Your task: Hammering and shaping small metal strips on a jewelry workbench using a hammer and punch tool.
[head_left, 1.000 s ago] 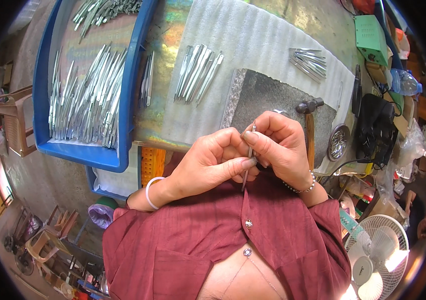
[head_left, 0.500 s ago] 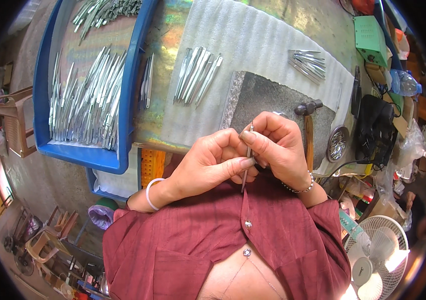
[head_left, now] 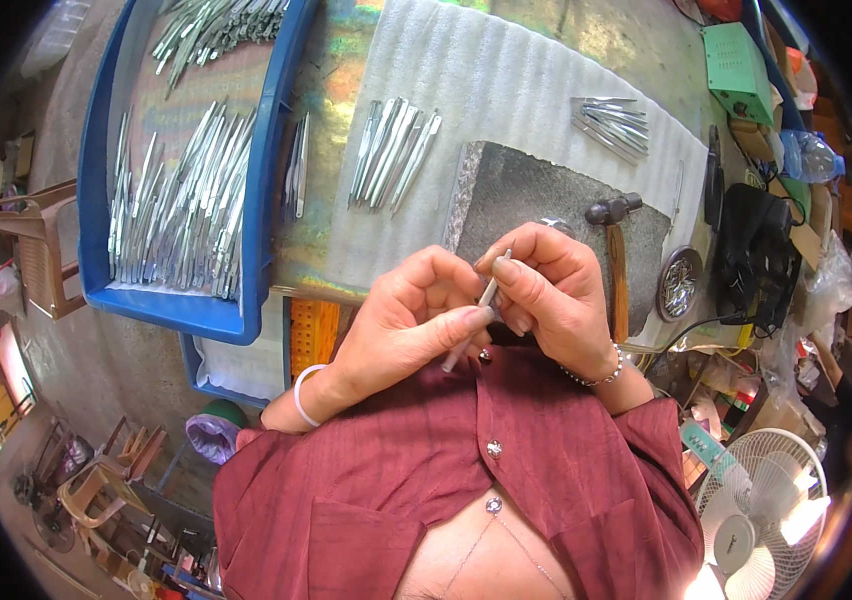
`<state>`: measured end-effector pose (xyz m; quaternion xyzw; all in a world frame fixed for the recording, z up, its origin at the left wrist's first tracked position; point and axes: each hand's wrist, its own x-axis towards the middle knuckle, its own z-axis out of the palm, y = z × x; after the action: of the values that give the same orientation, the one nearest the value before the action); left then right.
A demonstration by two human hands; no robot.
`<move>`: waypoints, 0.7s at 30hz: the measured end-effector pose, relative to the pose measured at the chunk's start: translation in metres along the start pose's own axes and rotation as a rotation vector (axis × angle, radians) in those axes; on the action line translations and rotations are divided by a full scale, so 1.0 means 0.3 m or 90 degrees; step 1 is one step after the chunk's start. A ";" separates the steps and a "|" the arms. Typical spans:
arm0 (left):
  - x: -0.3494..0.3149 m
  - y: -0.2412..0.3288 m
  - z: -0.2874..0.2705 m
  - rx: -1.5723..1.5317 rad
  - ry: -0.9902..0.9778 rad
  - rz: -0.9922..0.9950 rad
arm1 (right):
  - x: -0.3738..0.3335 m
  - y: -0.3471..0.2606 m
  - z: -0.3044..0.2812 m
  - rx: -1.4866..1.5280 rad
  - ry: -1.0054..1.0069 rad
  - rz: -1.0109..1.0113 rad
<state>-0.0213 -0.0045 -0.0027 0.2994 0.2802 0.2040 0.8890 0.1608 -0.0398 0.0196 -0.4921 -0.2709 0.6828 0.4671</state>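
A slim, silvery metal strip with a pointed tip [head_left: 487, 294] is held between both hands in front of my shirt, slanting up to the right. My left hand [head_left: 411, 315] pinches its middle between thumb and fingers. Near its upper tip, my right hand [head_left: 558, 290] grips it with thumb and forefinger. Curled fingers hide part of the strip. Just beyond my hands lies a dark, rough-topped block [head_left: 536, 185], with a wooden-handled hammer [head_left: 619, 280] resting at its right. Similar metal strips [head_left: 396, 150] lie in a row on the white foam sheet [head_left: 506, 75].
At the left stands a blue tray [head_left: 268, 150] with many metal strips [head_left: 181, 205] in it. Another small bunch of strips [head_left: 611, 125] lies at the far right. A round dish of small metal parts [head_left: 679, 285], a green box [head_left: 736, 70] and a fan [head_left: 756, 510] are on the right.
The strip has turned in my fingers: its lower end has swung left and a brighter face shows. Both hands stay in nearly the same place, still gripping it.
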 end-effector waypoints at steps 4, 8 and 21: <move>-0.012 -0.025 -0.029 -0.101 0.070 0.100 | -0.008 0.004 -0.005 0.041 0.017 -0.032; -0.031 -0.001 -0.047 -0.266 0.083 0.141 | -0.019 0.007 -0.017 0.029 -0.024 -0.045; 0.135 0.194 -0.065 0.730 0.386 0.400 | -0.179 -0.088 -0.241 -0.681 0.355 -0.231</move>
<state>-0.0139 0.0681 0.0069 0.7155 0.4781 0.3453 0.3746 0.2417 -0.0837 0.0372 -0.7637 -0.5219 0.2087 0.3176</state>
